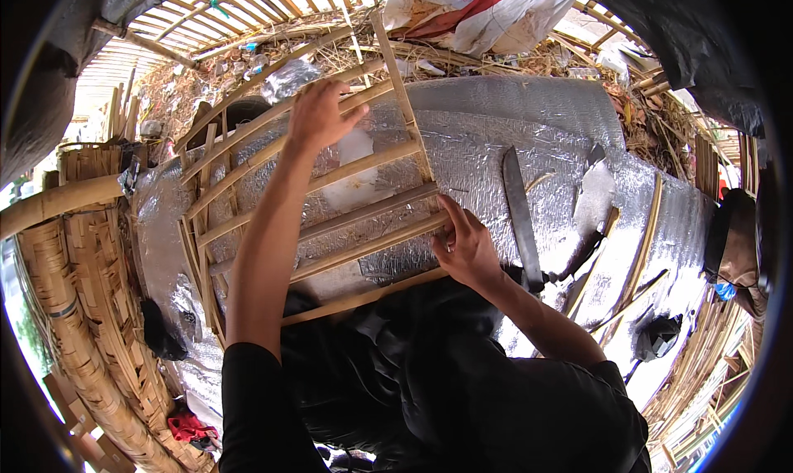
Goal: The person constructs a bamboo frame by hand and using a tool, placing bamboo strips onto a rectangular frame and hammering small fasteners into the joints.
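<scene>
A slatted bamboo frame (363,172) lies tilted across my lap, its slats running between an upright strip on the right and crossed strips on the left. At the far side, my left hand (318,116) is closed round a slat, with its thumb apart from the fingers. My right hand (467,240) has its fingers curled at the frame's right edge, thumb and forefinger by the slat ends. A thin dark nail-like piece sticks out close to that fingertip. To the right of this hand, a long-bladed knife (519,213) rests on the silver foil sheet (479,114).
Thin bamboo strips (647,233) and a black crumpled object (658,338) lie on the foil at right. On the left stand a woven bamboo roll (62,308) and a thick bamboo pole (62,204). White-and-red sacks (475,14) sit behind, beside dry scraps.
</scene>
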